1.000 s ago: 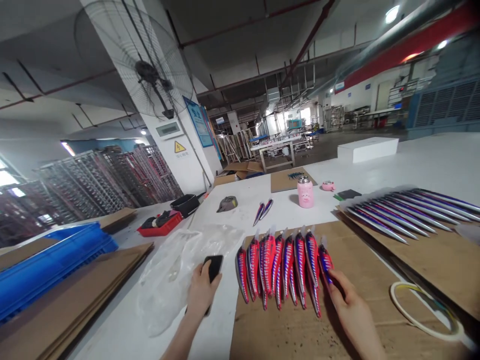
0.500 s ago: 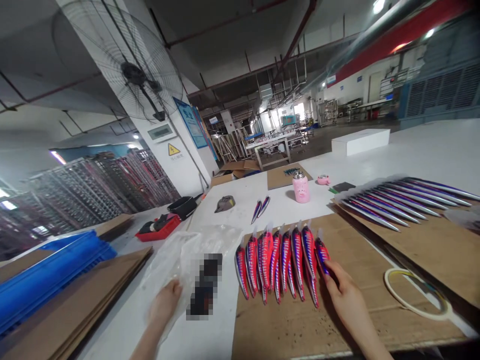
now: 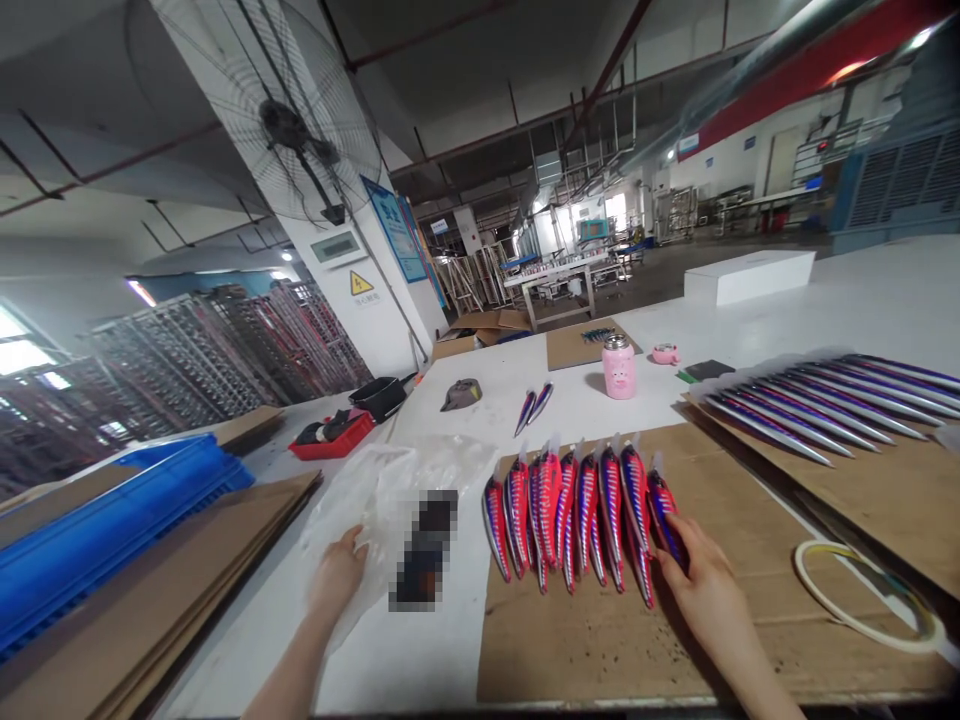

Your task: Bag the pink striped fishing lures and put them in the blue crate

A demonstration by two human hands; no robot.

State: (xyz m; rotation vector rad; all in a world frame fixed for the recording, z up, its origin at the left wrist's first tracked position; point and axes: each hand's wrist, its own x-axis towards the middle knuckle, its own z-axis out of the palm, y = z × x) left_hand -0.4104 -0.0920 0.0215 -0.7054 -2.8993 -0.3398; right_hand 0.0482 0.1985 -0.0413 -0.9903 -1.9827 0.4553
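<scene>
Several red, purple and silver fishing lures lie side by side on a brown cardboard sheet, some overlapping others. At the right end of that row, my right hand is closed around one lure, its upper end showing beyond the fingers. On the left, my left hand rests over a crumpled clear plastic bag, thumb and fingers slightly apart with nothing seen between them. A pixelated dark item lies just right of that hand.
More lures lie on cardboard at right, near a tape roll. A pink bottle, two separate lures and a grey cap-like item stand farther back. A blue crate and red tray are left.
The whole view has shifted slightly to the right. My left hand's fingers have loosened from a closed shape. My right hand stays on the end lure.
</scene>
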